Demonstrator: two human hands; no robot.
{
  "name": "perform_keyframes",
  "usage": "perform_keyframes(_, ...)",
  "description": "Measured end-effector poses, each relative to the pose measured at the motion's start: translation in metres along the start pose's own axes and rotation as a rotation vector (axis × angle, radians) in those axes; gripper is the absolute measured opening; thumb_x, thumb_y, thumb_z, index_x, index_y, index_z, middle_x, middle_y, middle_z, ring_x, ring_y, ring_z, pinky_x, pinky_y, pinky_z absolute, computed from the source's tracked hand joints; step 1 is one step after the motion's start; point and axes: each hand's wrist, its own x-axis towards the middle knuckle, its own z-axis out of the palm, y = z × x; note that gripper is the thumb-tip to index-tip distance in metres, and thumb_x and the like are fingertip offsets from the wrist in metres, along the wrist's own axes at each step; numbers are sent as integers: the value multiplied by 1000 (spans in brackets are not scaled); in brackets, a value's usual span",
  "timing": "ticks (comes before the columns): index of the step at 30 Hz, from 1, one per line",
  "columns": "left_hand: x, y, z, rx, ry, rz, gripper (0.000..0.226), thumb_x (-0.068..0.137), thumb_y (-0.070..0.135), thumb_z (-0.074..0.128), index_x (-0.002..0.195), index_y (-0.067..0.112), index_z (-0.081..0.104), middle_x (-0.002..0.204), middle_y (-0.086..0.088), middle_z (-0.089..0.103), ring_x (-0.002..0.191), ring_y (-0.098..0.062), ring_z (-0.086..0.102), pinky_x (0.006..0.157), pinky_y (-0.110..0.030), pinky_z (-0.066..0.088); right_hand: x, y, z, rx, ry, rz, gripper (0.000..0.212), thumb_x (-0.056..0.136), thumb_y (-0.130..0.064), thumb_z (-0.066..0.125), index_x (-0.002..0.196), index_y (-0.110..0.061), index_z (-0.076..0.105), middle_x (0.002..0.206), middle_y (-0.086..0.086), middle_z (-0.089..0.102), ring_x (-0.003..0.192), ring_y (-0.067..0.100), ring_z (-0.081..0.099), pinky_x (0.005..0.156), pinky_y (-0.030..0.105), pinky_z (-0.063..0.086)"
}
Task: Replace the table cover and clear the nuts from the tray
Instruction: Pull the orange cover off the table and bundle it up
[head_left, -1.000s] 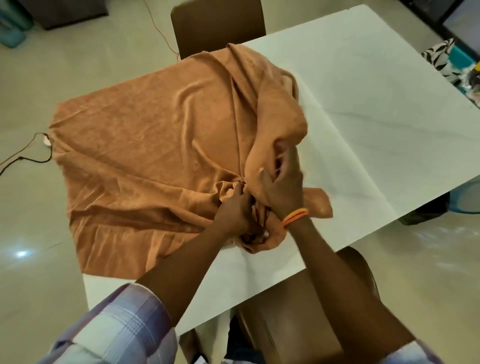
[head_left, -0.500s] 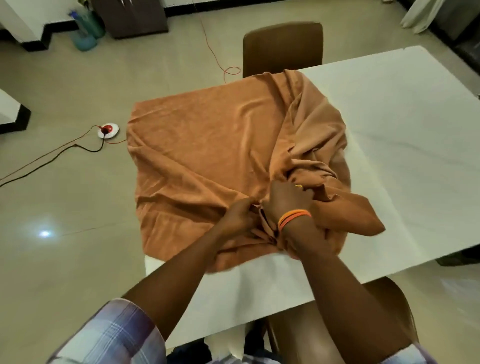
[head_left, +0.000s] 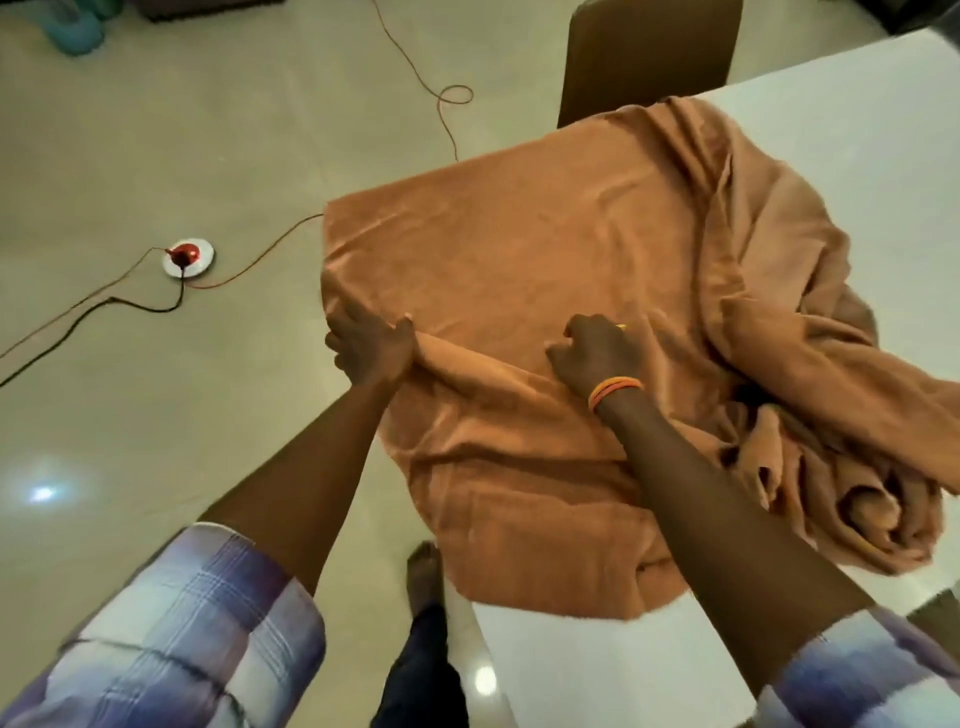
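Observation:
An orange cloth (head_left: 519, 249) covers the left end of the white table (head_left: 857, 119), flat on the left and bunched in thick folds on the right (head_left: 810, 415). My left hand (head_left: 370, 347) sits at the cloth's left edge and grips the end of a raised fold between thumb and fingers. My right hand (head_left: 597, 353), with orange bands at the wrist, lies further right on the same fold, fingers curled into the fabric. No tray or nuts are in view.
A brown chair (head_left: 644, 57) stands at the table's far side. Another chair's edge (head_left: 935, 616) shows at the near right. On the floor to the left lie a round red-and-white device (head_left: 187, 257) and its cables (head_left: 441, 104). My foot (head_left: 423, 564) is beside the table's corner.
My hands were together on the bunched cloth near the front edge. They have moved apart and to the left, pulling up a fold. The bunch now lies to the right.

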Motion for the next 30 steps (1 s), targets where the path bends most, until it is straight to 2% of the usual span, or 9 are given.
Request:
perform_keyframes(5, 65, -10, -20, -292, -100, -129, 65, 77, 42, 71, 126, 2, 53, 125, -17, 60, 116, -37, 57, 95, -40, 49, 0, -89, 52, -74, -93, -188, 44, 85, -48, 58, 115, -16, 57, 123, 11, 51, 112, 35, 51, 91, 45, 45)
perform_keyframes(10, 71, 11, -32, -207, -9, -72, 24, 86, 16, 59, 107, 7, 66, 109, -13, 68, 102, -34, 65, 76, -36, 51, 11, -118, 59, -97, -79, -202, 46, 86, -49, 56, 119, -17, 55, 124, 11, 49, 113, 35, 49, 90, 46, 46)
perform_keyframes(14, 23, 39, -17, -72, -23, 405, 20, 84, 27, 58, 99, 16, 65, 113, -8, 58, 107, -28, 54, 86, -36, 44, 25, -119, 27, 710, -78, 141, 38, 88, -55, 55, 93, -19, 64, 92, 5, 65, 79, 20, 61, 69, 33, 48)
perform_keyframes(17, -33, 61, 4, -356, -492, 682, 27, 81, 10, 55, 107, 6, 64, 110, -11, 61, 99, -27, 59, 83, -32, 51, 43, -108, -9, 1086, -8, 337, 33, 86, -49, 63, 74, -19, 56, 72, 1, 57, 64, 16, 52, 58, 30, 40)
perform_keyframes(21, -60, 60, 10, -397, -918, 777, 17, 80, 8, 59, 94, 0, 63, 88, -9, 63, 82, -17, 58, 69, -25, 43, 49, -62, -27, 491, 49, 224, 5, 80, -16, 64, 79, -17, 59, 86, 13, 66, 83, 31, 61, 66, 31, 39)
perform_keyframes(23, -47, 49, 7, -269, -808, 922, 13, 83, 19, 62, 90, 8, 63, 87, -2, 62, 80, -14, 55, 69, -28, 45, 43, -33, -25, 281, 59, 244, 13, 79, -7, 56, 84, -14, 65, 93, 20, 67, 91, 40, 61, 68, 35, 44)
perform_keyframes(25, -35, 31, 3, -3, -494, 1024, 32, 82, 36, 65, 108, 17, 63, 113, -5, 61, 104, -22, 54, 89, -39, 47, 30, -2, -19, 198, 98, 321, 15, 81, -8, 55, 93, -7, 65, 100, 25, 65, 96, 43, 60, 76, 39, 47)
perform_keyframes(28, -26, -1, -4, 364, -317, 832, 90, 69, 80, 49, 139, 23, 38, 143, -9, 36, 131, -30, 35, 109, -48, 32, 8, 27, -5, 154, 142, 414, 17, 83, -8, 53, 98, -3, 60, 102, 27, 63, 94, 44, 59, 79, 42, 49)
perform_keyframes(30, -31, -14, 0, 464, -337, 781, 88, 70, 82, 39, 133, 20, 39, 134, -10, 44, 119, -28, 46, 102, -46, 39, -6, 29, 5, 128, 181, 423, 26, 84, -8, 52, 110, -5, 54, 113, 25, 57, 97, 44, 58, 81, 46, 50)
